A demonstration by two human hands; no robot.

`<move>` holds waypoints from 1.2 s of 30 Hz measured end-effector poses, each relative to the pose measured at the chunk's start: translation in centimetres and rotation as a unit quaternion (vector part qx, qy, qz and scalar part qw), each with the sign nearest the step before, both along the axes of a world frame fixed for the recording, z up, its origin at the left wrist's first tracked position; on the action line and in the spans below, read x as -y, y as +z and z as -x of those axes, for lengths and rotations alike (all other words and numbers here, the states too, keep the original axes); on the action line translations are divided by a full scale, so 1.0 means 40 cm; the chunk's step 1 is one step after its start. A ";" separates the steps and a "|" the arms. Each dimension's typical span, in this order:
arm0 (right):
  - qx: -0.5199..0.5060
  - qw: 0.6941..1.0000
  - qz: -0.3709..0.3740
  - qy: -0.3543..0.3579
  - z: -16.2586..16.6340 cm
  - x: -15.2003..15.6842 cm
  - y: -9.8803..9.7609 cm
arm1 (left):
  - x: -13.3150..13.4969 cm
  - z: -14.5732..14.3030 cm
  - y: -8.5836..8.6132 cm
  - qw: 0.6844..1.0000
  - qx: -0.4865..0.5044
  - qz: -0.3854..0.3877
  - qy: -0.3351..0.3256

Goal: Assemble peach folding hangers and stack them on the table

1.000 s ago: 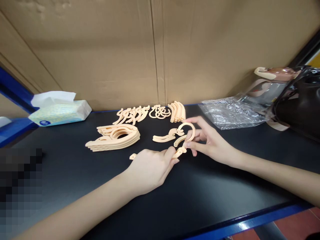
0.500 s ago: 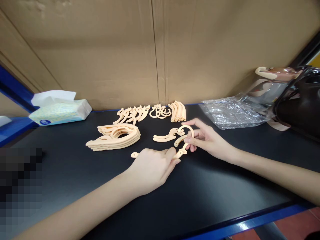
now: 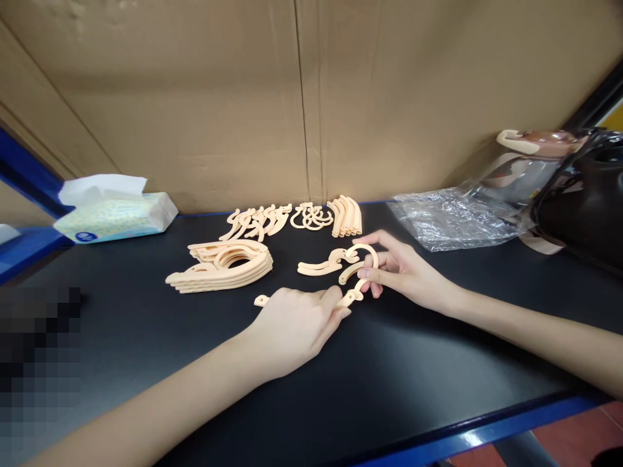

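Observation:
My left hand [image 3: 294,327] is closed around a cream plastic hanger arm [image 3: 261,301], whose two ends stick out past the fingers. In my right hand [image 3: 406,269] a round cream hanger hook [image 3: 374,258] is pinched between thumb and fingers. The hook's lower end meets the arm's right end; whether they are locked together I cannot tell. Just behind my hands lie two more hanger arms [image 3: 318,267] and a short curved piece [image 3: 349,274], partly hidden by the right fingers. A stack of cream hangers [image 3: 221,277] rests to the left of these.
Along the back lie several loose hanger arms [image 3: 257,222], a cluster of hooks [image 3: 311,217] and a bundle of curved pieces [image 3: 346,217]. A tissue pack [image 3: 117,217] is at left. Clear plastic bag [image 3: 452,217] and a dark bag [image 3: 584,204] are at right, before a cardboard wall [image 3: 219,97].

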State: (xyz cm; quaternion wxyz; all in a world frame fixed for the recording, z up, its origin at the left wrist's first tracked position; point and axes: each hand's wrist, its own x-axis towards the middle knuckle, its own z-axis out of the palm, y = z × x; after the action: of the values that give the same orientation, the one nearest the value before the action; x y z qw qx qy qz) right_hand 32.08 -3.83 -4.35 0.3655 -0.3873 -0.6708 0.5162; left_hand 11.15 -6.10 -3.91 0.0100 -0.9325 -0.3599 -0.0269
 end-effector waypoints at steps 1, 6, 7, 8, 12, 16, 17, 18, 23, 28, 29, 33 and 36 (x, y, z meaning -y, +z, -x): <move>-0.002 1.000 0.001 0.000 0.001 0.001 0.001 | 0.000 0.000 0.001 1.000 0.000 0.003 -0.001; -0.004 1.000 0.015 0.014 0.003 0.005 0.001 | 0.000 -0.001 0.006 1.000 -0.001 0.018 0.001; -0.004 1.000 0.017 0.018 0.003 0.006 0.000 | 0.000 -0.002 0.007 1.000 -0.002 0.019 0.004; -0.005 1.000 0.016 0.019 0.003 0.006 -0.001 | 0.001 -0.002 0.009 1.000 -0.005 0.022 0.007; -0.005 1.000 0.011 0.017 0.004 0.010 -0.005 | 0.011 -0.002 0.023 0.998 0.008 0.064 0.027; -0.011 1.000 0.005 0.024 0.014 0.020 -0.002 | 0.025 0.000 0.034 0.974 0.114 0.171 0.091; -0.014 1.000 0.000 0.028 0.018 0.024 0.000 | 0.027 0.000 0.034 0.962 0.149 0.205 0.103; -0.016 0.999 -0.004 0.031 0.021 0.028 0.004 | 0.029 0.000 0.033 0.946 0.183 0.242 0.110; 0.005 0.998 -0.014 0.053 0.027 0.041 0.015 | 0.024 -0.005 0.027 0.814 0.327 0.463 0.130; 0.090 0.985 -0.140 0.047 0.007 0.027 0.006 | 0.013 -0.002 0.033 0.679 0.392 0.595 0.176; 0.126 0.973 -0.189 0.034 0.000 0.021 0.004 | 0.011 0.000 0.034 0.663 0.402 0.605 0.183; 0.258 0.895 -0.365 0.011 -0.023 -0.005 0.000 | 0.000 0.013 0.031 0.632 0.439 0.611 0.185; 0.299 0.870 -0.391 0.026 -0.031 -0.018 -0.002 | -0.009 0.020 0.025 0.621 0.462 0.609 0.176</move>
State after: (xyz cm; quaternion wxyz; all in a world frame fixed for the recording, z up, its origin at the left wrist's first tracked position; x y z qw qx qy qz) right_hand 33.32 -3.12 -4.44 0.2555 -0.3309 -0.9048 0.0809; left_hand 10.36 -5.75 -2.92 -0.7230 -0.5089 -0.4087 -0.2263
